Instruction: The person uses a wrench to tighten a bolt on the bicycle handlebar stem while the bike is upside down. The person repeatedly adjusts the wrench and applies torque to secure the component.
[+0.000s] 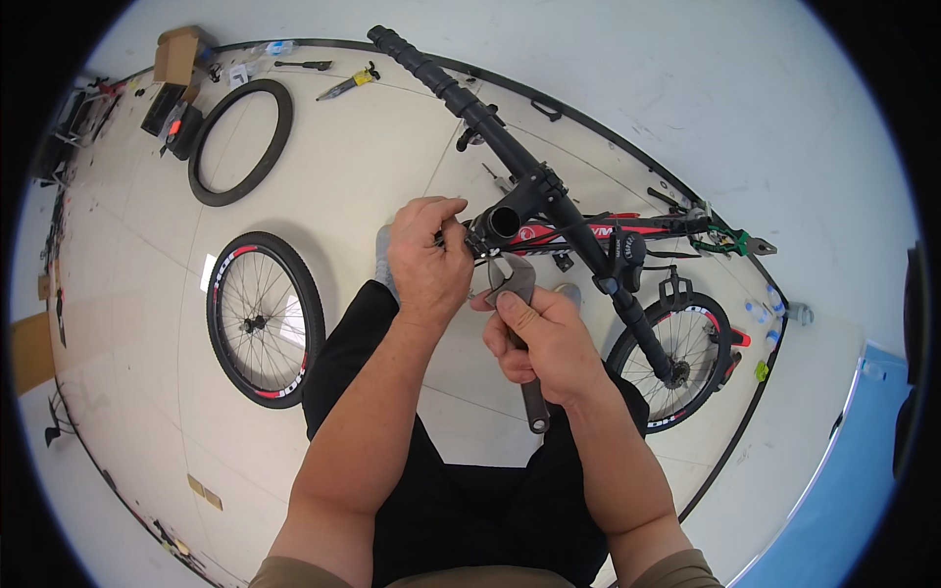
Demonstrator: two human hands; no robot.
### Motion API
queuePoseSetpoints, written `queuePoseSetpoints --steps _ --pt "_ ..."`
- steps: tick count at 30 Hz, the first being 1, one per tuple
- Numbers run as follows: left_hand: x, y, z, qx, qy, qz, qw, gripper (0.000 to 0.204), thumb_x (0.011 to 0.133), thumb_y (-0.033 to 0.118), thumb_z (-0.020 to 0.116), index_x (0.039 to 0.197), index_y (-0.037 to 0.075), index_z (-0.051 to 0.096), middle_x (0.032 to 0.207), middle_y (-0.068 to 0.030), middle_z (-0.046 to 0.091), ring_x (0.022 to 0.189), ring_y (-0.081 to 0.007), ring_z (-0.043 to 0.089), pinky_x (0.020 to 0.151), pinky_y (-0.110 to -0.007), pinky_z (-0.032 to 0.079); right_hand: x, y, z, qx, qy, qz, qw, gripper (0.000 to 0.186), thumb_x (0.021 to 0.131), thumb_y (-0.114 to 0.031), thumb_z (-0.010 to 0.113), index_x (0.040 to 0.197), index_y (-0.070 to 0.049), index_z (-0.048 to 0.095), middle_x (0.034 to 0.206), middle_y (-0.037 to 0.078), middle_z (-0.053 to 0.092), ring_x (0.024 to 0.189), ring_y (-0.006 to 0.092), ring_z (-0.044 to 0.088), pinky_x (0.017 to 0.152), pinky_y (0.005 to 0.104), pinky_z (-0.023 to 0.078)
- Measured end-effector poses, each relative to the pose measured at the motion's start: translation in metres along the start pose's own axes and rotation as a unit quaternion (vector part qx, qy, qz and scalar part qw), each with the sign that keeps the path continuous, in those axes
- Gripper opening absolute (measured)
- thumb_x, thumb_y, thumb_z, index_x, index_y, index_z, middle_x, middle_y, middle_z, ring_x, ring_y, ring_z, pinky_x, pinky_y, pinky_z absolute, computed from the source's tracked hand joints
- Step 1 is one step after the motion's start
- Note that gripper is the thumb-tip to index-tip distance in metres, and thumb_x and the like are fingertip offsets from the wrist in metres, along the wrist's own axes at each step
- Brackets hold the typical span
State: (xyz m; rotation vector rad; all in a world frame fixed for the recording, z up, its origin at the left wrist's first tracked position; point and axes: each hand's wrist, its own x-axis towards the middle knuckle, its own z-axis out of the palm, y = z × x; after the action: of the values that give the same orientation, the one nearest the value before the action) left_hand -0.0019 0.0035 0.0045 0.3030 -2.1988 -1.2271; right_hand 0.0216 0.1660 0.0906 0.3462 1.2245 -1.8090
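My right hand (pixel 551 338) is closed round the handle of a grey adjustable wrench (pixel 535 404). The wrench's jaw points up toward the front of the bicycle frame (pixel 554 231), which is red and black. Close to the jaw, my left hand (pixel 428 257) has its fingers curled at the bicycle's front end, beside the open round tube end (pixel 505 221). What those fingers grip is hidden behind the hand. A black handlebar (pixel 431 76) runs diagonally above both hands, clamped by the stem (pixel 534 192). Cables hang by the frame.
A loose wheel (pixel 265 318) stands to the left, with a bare tyre (pixel 240 142) farther off. The bicycle's mounted wheel (pixel 671 363) is at right. A yellow-handled tool (pixel 349 82), an open cardboard box (pixel 178 57) and green-handled pliers (pixel 755 245) lie near the walls.
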Motion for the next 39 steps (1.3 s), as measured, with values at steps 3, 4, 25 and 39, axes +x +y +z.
queuePoseSetpoints --steps 3,4,25,39 --pt "0.0 0.0 0.0 0.003 -0.002 0.004 1.0 0.014 0.089 -0.005 0.063 0.096 0.003 0.072 0.095 -0.0116 0.07 0.089 -0.0249 0.069 0.081 -0.033 0.054 0.002 -0.001 -0.003 0.061 -0.05 0.019 0.997 0.034 0.11 -0.026 0.046 0.117 0.004 0.061 0.072 0.006 0.057 0.047 0.0054 0.033 0.042 0.0233 0.027" --pt "0.0 -0.001 -0.001 0.004 -0.002 0.006 1.0 0.014 0.089 -0.006 0.063 0.096 0.003 0.072 0.094 -0.0117 0.07 0.088 -0.0249 0.069 0.081 -0.033 0.054 0.003 0.0 -0.005 0.066 -0.062 0.02 0.996 0.035 0.11 -0.027 0.045 0.118 0.004 0.061 0.072 0.006 0.057 0.046 0.0052 0.032 0.042 0.0233 0.027" --pt "0.0 -0.003 -0.001 0.002 -0.004 0.005 1.0 0.013 0.09 -0.004 0.063 0.097 0.003 0.072 0.096 -0.011 0.07 0.089 -0.0236 0.069 0.079 -0.032 0.054 0.003 -0.001 -0.006 0.031 -0.069 -0.009 0.997 0.029 0.109 -0.019 0.044 0.123 0.001 0.059 0.077 0.009 0.06 0.047 0.0051 0.034 0.043 0.0231 0.027" --pt "-0.001 -0.004 0.002 -0.014 0.005 -0.01 1.0 0.018 0.082 -0.003 0.064 0.093 0.007 0.072 0.094 -0.0093 0.07 0.09 -0.029 0.065 0.082 -0.039 0.05 0.005 0.002 -0.013 0.075 -0.113 -0.02 0.991 0.031 0.11 -0.02 0.042 0.13 0.0 0.057 0.081 0.011 0.062 0.051 0.0058 0.037 0.045 0.0226 0.029"
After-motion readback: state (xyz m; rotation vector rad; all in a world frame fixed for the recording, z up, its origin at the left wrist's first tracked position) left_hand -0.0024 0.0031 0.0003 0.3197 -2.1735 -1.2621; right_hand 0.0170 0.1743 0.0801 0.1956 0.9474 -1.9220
